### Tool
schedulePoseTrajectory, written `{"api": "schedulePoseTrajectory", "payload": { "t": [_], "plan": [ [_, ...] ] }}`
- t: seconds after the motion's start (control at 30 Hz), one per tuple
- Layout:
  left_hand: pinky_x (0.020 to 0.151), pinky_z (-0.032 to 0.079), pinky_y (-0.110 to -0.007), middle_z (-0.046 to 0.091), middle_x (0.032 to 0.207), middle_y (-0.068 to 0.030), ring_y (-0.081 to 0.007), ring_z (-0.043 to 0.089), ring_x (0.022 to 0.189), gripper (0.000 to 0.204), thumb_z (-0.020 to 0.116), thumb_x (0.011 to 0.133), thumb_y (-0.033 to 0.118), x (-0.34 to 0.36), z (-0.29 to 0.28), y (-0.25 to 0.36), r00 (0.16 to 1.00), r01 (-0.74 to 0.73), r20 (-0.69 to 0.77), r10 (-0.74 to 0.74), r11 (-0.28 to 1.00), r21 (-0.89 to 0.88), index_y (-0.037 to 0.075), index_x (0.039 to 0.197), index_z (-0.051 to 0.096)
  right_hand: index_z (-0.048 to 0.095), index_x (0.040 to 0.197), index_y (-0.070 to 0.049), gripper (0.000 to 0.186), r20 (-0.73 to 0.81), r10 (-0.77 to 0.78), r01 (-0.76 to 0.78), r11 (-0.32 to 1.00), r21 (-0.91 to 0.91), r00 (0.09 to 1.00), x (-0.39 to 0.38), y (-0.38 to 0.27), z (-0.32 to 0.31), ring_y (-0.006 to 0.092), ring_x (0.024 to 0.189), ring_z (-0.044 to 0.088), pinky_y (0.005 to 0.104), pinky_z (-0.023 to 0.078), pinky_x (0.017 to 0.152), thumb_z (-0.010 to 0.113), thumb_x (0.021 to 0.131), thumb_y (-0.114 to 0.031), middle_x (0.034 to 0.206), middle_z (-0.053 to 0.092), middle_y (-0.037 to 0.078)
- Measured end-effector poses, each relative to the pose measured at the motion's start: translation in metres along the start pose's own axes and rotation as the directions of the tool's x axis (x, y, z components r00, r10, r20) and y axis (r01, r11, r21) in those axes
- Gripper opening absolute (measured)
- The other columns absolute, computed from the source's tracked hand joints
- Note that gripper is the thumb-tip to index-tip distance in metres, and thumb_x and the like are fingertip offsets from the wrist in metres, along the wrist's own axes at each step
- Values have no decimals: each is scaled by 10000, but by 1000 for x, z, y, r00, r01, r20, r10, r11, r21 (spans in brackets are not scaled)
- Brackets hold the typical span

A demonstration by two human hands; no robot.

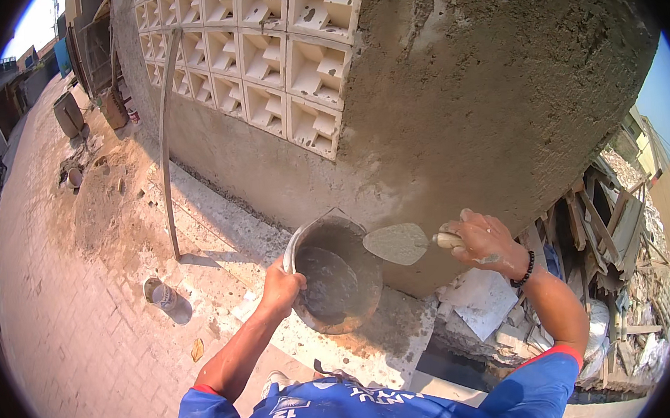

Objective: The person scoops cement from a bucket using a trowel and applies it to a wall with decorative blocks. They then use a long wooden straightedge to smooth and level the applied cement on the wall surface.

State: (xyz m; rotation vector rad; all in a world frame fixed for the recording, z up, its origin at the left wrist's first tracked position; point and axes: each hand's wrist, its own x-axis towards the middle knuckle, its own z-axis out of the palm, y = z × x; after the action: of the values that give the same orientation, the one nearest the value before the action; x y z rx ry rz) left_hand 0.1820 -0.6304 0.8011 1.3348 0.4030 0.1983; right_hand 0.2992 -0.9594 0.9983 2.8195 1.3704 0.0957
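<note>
My left hand (284,287) is closed on the left rim of a mortar-stained bucket (372,299), which is tipped so its inside faces me. Wet grey mortar (326,283) lies in the bottom. In my right hand (486,242), the fingers wrap round the handle of a trowel (397,244). Its grey-coated blade points left and reaches the bucket's right rim; whether the two touch I cannot tell. Behind both stands a wall (454,131) with rough grey plaster, damp and darker at the upper right.
Cream ventilation blocks (262,55) fill the wall's upper left. A long thin strip (166,143) leans there. A small tin (157,291) stands on the paving at left, near a sand heap (102,206). Broken wood and rubble (612,228) lie at right, beside a dark gap (455,364).
</note>
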Motion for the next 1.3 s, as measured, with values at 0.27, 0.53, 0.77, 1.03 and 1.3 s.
{"api": "schedulePoseTrajectory", "payload": {
  "t": [0.27,0.53,0.77,1.03,1.3],
  "plan": [
    [780,473,-286,623,1012,-115,-181,563,895,599,523,641,-126,-22,14,64,992,-15,125,2,995,99,-39,1232,556,641,1039,-38,228,82,-126,140,966,-215,989,27,-82,88,334,734,633,412,499,679,549,847,-121,727,623,162],
    [703,477,-276,614,937,-96,-183,565,814,588,533,633,-116,-23,17,85,993,-7,118,-10,989,146,-37,1215,563,540,1291,-82,502,184,-47,-24,931,365,982,13,-68,158,338,979,578,423,450,893,609,843,-296,1058,631,179],
    [710,470,-289,605,917,-97,-180,559,791,574,524,627,-106,-12,-9,83,998,-51,48,52,999,-12,-46,1196,555,608,1198,-32,449,52,-71,43,908,417,996,39,-66,100,374,899,636,417,504,803,642,790,-216,1007,662,218],
    [680,482,-285,606,942,-95,-185,570,800,580,508,612,-122,-13,-14,112,997,-78,-17,77,992,-98,-43,1185,550,612,1159,-28,451,9,-4,1,931,364,1000,48,-51,-41,313,837,669,392,504,737,687,756,-217,915,685,178],
    [700,485,-293,610,973,-99,-191,575,830,579,505,611,-117,-14,-14,113,990,-139,-12,139,977,-163,-28,1181,545,631,986,1,406,-110,151,-113,948,296,982,39,-49,-145,204,690,590,332,461,635,762,666,-213,742,617,103]
  ]
}}
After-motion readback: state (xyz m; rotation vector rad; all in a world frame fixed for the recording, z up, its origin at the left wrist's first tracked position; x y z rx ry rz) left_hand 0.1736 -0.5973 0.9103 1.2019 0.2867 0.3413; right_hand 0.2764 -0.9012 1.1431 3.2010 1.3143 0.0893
